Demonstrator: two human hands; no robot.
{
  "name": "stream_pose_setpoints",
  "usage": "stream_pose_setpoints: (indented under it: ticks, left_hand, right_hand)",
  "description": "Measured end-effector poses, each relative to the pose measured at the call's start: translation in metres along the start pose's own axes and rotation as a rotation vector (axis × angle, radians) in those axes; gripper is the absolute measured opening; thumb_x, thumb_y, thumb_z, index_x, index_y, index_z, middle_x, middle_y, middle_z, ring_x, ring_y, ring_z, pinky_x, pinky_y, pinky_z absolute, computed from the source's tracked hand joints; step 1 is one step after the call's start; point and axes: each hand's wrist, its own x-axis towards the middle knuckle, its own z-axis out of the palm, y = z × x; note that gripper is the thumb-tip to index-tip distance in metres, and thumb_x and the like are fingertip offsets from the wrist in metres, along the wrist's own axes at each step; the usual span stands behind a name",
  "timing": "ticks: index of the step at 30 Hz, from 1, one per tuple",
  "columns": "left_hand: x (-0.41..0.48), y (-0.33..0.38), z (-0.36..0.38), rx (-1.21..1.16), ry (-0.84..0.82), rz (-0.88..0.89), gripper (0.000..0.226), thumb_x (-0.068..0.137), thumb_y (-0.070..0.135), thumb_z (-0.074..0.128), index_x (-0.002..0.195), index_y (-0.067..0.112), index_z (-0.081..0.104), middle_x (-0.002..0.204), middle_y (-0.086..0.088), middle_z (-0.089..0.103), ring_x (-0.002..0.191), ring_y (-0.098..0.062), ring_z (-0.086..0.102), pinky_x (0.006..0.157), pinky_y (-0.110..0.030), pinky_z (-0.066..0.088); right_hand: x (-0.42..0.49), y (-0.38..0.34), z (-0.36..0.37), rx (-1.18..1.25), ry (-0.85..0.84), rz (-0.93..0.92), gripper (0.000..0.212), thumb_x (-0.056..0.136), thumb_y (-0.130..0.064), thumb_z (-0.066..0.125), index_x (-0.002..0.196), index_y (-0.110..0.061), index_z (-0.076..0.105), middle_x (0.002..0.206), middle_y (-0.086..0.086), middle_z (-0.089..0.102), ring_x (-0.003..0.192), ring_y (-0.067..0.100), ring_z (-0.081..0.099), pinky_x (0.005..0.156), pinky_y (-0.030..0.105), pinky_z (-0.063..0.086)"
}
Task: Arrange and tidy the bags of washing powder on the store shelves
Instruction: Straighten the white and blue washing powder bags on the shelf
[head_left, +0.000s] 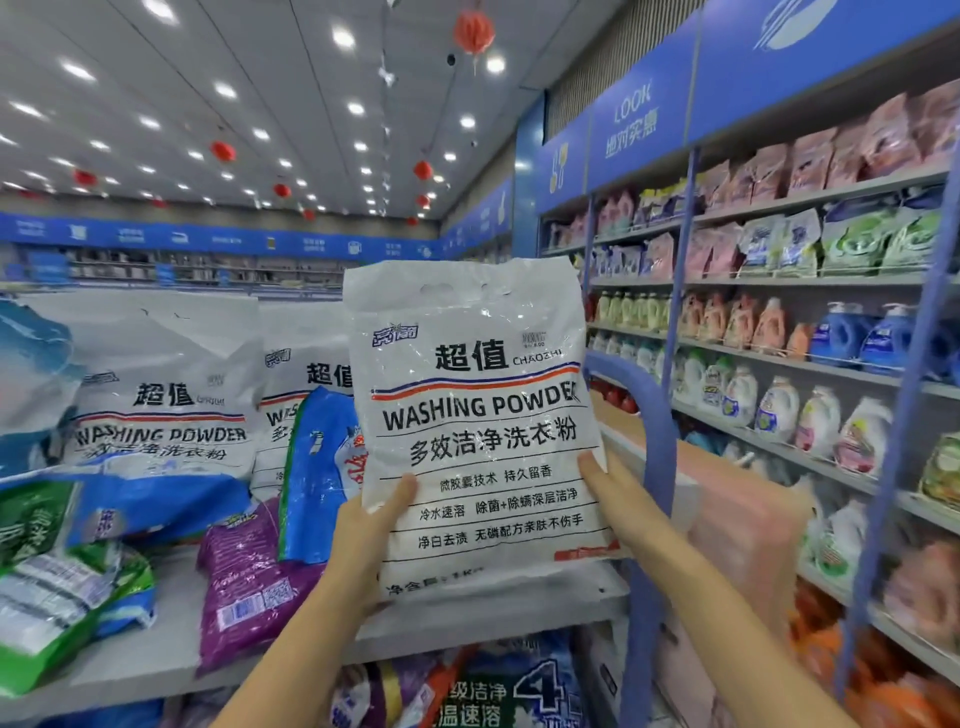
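Observation:
A white bag of washing powder (475, 410) with black lettering is held upright above the top shelf (171, 644). My left hand (366, 535) grips its lower left edge, thumb on the front. My right hand (618, 499) grips its lower right edge. Two more white bags of the same kind, one at the left (166, 395) and one in the middle (304, 364), stand behind on the shelf. A blue bag (317, 478) leans upright beside a purple bag (244, 582) that lies flat. A green and white bag (57, 597) lies at the left.
A blue metal frame post (649, 493) rises just right of the held bag. Wall shelves (810, 364) at the right hold detergent bottles and pouches. More bags (498, 691) sit on the lower shelf below. Red lanterns hang from the ceiling.

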Motion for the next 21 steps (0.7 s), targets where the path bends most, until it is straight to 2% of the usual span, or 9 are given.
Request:
stream_pose_setpoints:
  ticks: [2, 4, 8, 11, 13, 15, 17, 19, 21]
  left_hand:
    - [0.006, -0.005, 0.0, 0.008, 0.014, -0.012, 0.026, 0.084, 0.031, 0.067, 0.108, 0.02, 0.066, 0.1, -0.009, 0.074, 0.093, -0.031, 0.07, 0.083, -0.053, 0.055]
    - [0.011, -0.01, 0.003, 0.012, -0.012, -0.023, 0.025, 0.088, 0.031, 0.063, 0.11, 0.02, 0.066, 0.102, -0.008, 0.074, 0.094, -0.03, 0.07, 0.084, -0.054, 0.054]
    - [0.02, -0.012, 0.011, -0.015, -0.112, -0.053, 0.018, 0.092, 0.031, 0.057, 0.105, 0.022, 0.066, 0.095, -0.005, 0.075, 0.087, -0.024, 0.073, 0.068, -0.041, 0.06]
    - [0.023, -0.016, 0.006, 0.063, -0.195, -0.031, 0.024, 0.089, 0.042, 0.054, 0.105, 0.027, 0.063, 0.099, 0.003, 0.075, 0.09, -0.017, 0.072, 0.066, -0.029, 0.059]
    - [0.025, -0.024, -0.004, 0.202, -0.303, 0.044, 0.037, 0.086, 0.056, 0.052, 0.113, 0.033, 0.06, 0.109, 0.014, 0.071, 0.101, -0.008, 0.067, 0.076, -0.019, 0.055]
    - [0.024, -0.028, -0.017, 0.401, -0.419, 0.17, 0.039, 0.086, 0.062, 0.045, 0.118, 0.043, 0.055, 0.118, 0.03, 0.062, 0.113, 0.005, 0.057, 0.088, -0.01, 0.046]
    - [0.023, -0.026, -0.027, 0.627, -0.496, 0.28, 0.037, 0.085, 0.067, 0.035, 0.117, 0.053, 0.047, 0.119, 0.045, 0.051, 0.116, 0.02, 0.045, 0.091, 0.001, 0.033]
    - [0.023, -0.023, -0.036, 0.896, -0.523, 0.364, 0.041, 0.084, 0.075, 0.025, 0.121, 0.061, 0.036, 0.126, 0.047, 0.041, 0.119, 0.025, 0.033, 0.094, 0.003, 0.025]
    - [0.022, -0.025, -0.047, 1.15, -0.485, 0.43, 0.064, 0.078, 0.079, 0.014, 0.136, 0.055, 0.03, 0.141, 0.034, 0.032, 0.128, 0.016, 0.026, 0.104, -0.008, 0.023]
  right_hand:
    - [0.007, 0.007, 0.009, 0.021, 0.059, 0.006, 0.023, 0.102, -0.025, 0.036, 0.122, -0.033, 0.043, 0.119, -0.011, 0.054, 0.11, 0.01, 0.05, 0.09, 0.024, 0.038]
    - [0.011, 0.016, 0.015, 0.034, 0.185, 0.026, 0.023, 0.101, -0.025, 0.037, 0.121, -0.027, 0.048, 0.115, -0.007, 0.057, 0.106, 0.014, 0.051, 0.089, 0.027, 0.038]
    - [0.018, 0.031, 0.022, -0.059, 0.427, -0.022, 0.018, 0.1, -0.033, 0.039, 0.109, -0.025, 0.052, 0.097, -0.01, 0.054, 0.097, 0.011, 0.047, 0.082, 0.018, 0.032]
    - [0.022, 0.041, 0.027, -0.117, 0.524, 0.006, 0.023, 0.097, -0.041, 0.042, 0.102, -0.022, 0.055, 0.096, -0.007, 0.056, 0.093, 0.015, 0.049, 0.08, 0.029, 0.035]
    - [0.021, 0.05, 0.029, -0.107, 0.566, 0.016, 0.03, 0.095, -0.043, 0.043, 0.097, -0.018, 0.059, 0.092, -0.006, 0.062, 0.089, 0.018, 0.056, 0.071, 0.031, 0.039]
    - [0.017, 0.058, 0.031, -0.107, 0.595, 0.018, 0.032, 0.094, -0.044, 0.044, 0.088, -0.017, 0.059, 0.083, -0.005, 0.063, 0.083, 0.02, 0.059, 0.061, 0.029, 0.039]
    - [0.015, 0.062, 0.034, -0.069, 0.622, 0.017, 0.033, 0.094, -0.044, 0.045, 0.09, -0.015, 0.061, 0.086, -0.002, 0.065, 0.085, 0.021, 0.06, 0.062, 0.029, 0.041]
    - [0.013, 0.064, 0.037, -0.013, 0.651, 0.031, 0.034, 0.095, -0.042, 0.046, 0.1, -0.014, 0.063, 0.097, 0.002, 0.067, 0.093, 0.022, 0.06, 0.074, 0.033, 0.044]
    - [0.014, 0.065, 0.039, 0.003, 0.679, 0.045, 0.034, 0.095, -0.042, 0.047, 0.104, -0.014, 0.063, 0.102, 0.002, 0.067, 0.097, 0.023, 0.06, 0.079, 0.034, 0.044]
